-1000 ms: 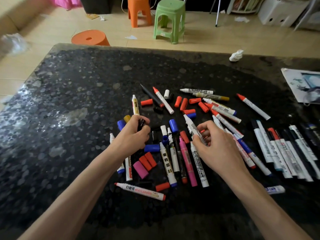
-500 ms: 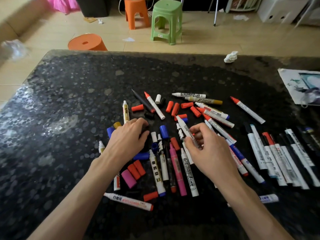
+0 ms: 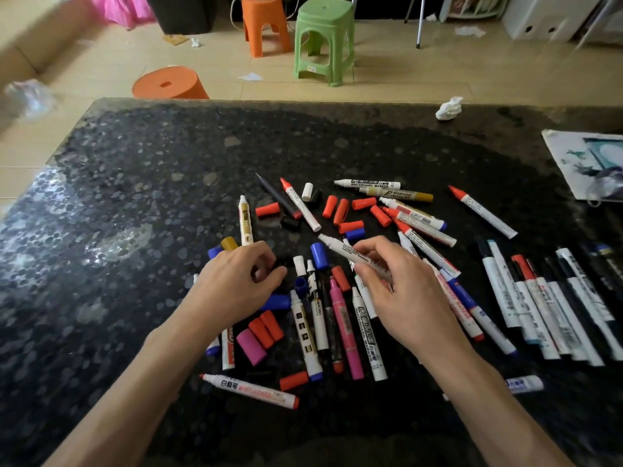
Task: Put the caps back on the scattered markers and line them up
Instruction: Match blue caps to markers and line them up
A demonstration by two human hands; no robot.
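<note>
White uncapped plastic marker (image 3: pixel 344 250): pinched in right hand (image 3: pixel 404 298), tip up-left, over the scattered marker pile (image 3: pixel 323 318) mid-table. Left hand (image 3: pixel 236 288): fingers curled on pile, contents cannot tell. Black speckled stone table (image 3: pixel 135 197).

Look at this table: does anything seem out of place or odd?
Yes. Loose red plastic caps lie scattered among uncapped markers mid-table, unlike the tidy row of white markers on the right. A crumpled white paper ball sits alone near the far edge.
</note>
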